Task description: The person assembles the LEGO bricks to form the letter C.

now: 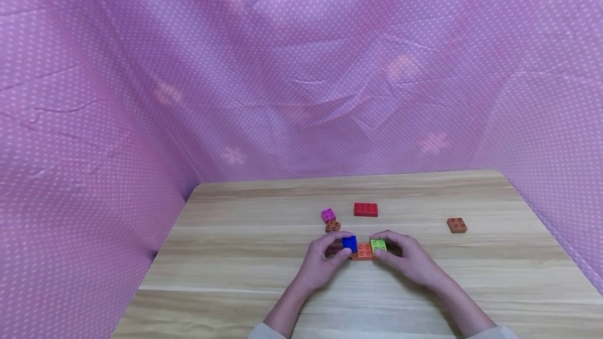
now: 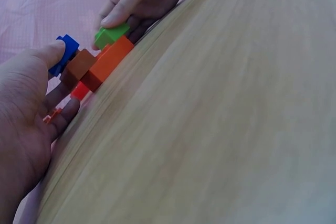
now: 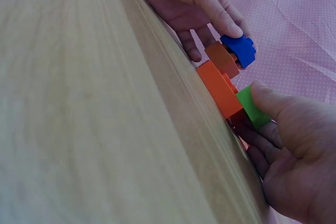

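An orange building brick [image 1: 364,251] lies on the table between the two hands. On its left end stands a brown brick [image 2: 81,66]. My left hand [image 1: 319,261] pinches a blue brick [image 1: 349,245] between thumb and fingers, over the brown one. In the right wrist view the blue brick looks tilted against the brown brick's top; whether it is pressed on I cannot tell. My right hand [image 1: 411,258] pinches a light green brick [image 1: 378,245] at the orange brick's right end. The green brick touches the orange one, and its far side is hidden by fingers.
Beyond the hands lie a red brick [image 1: 366,210], a magenta brick [image 1: 328,215] and a brown studded piece [image 1: 332,226] close to the left fingers. Another brown brick [image 1: 457,225] sits off to the right. Pink dotted cloth [image 1: 301,93] hangs around the wooden table [image 1: 226,255].
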Demonstrator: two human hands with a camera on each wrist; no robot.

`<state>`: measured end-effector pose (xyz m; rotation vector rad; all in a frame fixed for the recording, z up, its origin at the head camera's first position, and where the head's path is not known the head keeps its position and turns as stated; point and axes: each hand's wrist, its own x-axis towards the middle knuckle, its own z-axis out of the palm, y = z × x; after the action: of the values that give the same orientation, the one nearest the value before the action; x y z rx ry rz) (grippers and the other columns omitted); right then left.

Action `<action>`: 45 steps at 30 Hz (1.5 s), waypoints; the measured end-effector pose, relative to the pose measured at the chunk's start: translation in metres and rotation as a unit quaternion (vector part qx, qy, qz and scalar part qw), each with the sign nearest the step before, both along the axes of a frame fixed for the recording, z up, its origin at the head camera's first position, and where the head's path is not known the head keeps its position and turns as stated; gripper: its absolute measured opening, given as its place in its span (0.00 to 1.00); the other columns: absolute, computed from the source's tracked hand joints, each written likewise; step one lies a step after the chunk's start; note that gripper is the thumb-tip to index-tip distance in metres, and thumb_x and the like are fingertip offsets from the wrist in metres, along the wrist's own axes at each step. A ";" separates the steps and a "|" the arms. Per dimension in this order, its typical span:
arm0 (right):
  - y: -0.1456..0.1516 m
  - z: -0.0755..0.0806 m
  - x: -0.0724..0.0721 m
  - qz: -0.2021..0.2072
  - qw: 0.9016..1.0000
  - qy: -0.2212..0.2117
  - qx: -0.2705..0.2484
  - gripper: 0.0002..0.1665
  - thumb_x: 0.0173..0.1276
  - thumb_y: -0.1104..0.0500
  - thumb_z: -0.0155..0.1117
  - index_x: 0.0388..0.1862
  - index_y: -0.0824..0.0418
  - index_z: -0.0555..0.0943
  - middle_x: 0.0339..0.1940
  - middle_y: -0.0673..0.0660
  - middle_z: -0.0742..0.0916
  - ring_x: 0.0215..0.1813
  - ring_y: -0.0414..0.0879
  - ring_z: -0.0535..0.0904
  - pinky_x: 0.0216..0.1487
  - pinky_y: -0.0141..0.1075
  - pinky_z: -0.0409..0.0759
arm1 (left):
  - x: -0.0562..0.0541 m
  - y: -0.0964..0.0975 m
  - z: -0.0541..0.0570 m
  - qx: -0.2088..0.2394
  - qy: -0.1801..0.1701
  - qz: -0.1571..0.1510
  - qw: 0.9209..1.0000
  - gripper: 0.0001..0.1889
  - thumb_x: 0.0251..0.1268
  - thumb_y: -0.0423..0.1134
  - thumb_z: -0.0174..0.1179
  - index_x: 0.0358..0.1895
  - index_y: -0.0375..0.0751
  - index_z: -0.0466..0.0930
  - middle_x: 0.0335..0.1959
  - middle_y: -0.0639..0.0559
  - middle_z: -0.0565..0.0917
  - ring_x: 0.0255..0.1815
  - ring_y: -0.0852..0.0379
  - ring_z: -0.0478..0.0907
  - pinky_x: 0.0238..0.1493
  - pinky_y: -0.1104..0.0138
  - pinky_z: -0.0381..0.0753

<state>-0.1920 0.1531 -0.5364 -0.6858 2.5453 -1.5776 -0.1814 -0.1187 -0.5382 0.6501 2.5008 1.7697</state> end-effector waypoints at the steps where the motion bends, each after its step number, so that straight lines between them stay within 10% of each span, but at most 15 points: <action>1: 0.000 0.000 0.000 0.000 1.000 0.000 0.000 0.22 0.73 0.49 0.72 0.64 0.51 0.84 0.59 0.45 0.89 0.65 0.49 0.81 0.69 0.38 0.76 | 0.000 0.000 0.000 -0.001 0.001 0.000 1.000 0.19 0.75 0.47 0.66 0.66 0.58 0.82 0.61 0.56 0.85 0.59 0.57 0.84 0.59 0.65 0.86; 45: -0.006 0.002 -0.003 -0.005 1.000 -0.007 0.002 0.23 0.73 0.50 0.72 0.65 0.52 0.84 0.59 0.45 0.89 0.63 0.48 0.82 0.67 0.38 0.78 | -0.009 -0.003 0.004 -0.035 0.064 -0.006 0.997 0.21 0.76 0.48 0.64 0.66 0.44 0.83 0.62 0.50 0.86 0.57 0.57 0.86 0.55 0.69 0.87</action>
<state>-0.1949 0.1469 -0.5348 -0.6616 2.5452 -1.5741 -0.1905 -0.1220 -0.5345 0.7968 2.6218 1.6790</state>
